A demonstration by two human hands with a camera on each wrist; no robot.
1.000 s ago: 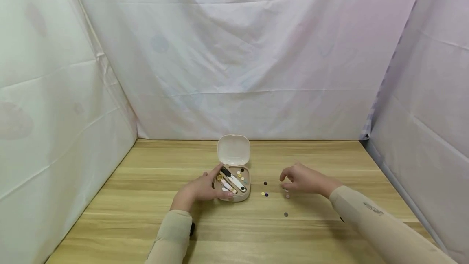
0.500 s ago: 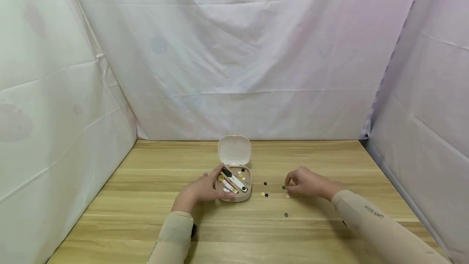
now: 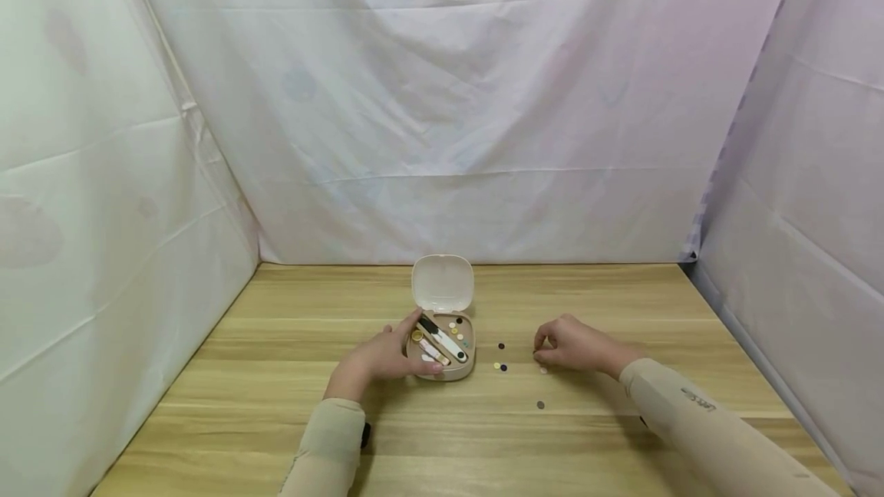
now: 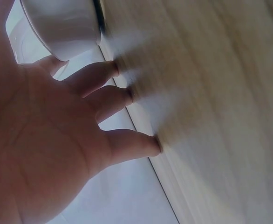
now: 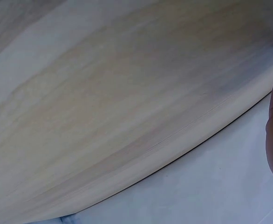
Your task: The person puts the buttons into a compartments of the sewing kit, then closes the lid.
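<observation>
In the head view an open sewing box [image 3: 442, 374] with a raised pale lid [image 3: 443, 282] stands at mid-table. My left hand [image 3: 383, 353] holds it, thumb at the front edge and index finger at the back left corner. The left wrist view shows the other fingers of that hand [image 4: 48, 126] spread, tips on the table. Inside lie a black-and-white tool [image 3: 445, 340], a small pale tube-like item [image 3: 435, 351] and several buttons [image 3: 454, 330]. To the right, my right hand [image 3: 576, 343] pinches a dark button at the table surface, mostly hidden by the fingertips.
Loose buttons lie between box and right hand: a black one [image 3: 501, 346], a yellow one [image 3: 496, 366] and a navy one [image 3: 503, 368]. A pale button [image 3: 542, 370] lies by the right fingertips, a grey one [image 3: 541, 405] nearer. White cloth [image 3: 442, 98] walls the table.
My right hand has lowered to the table and its fingertips have closed over a dark green button visible half a second ago. The left hand has stayed on the box.
</observation>
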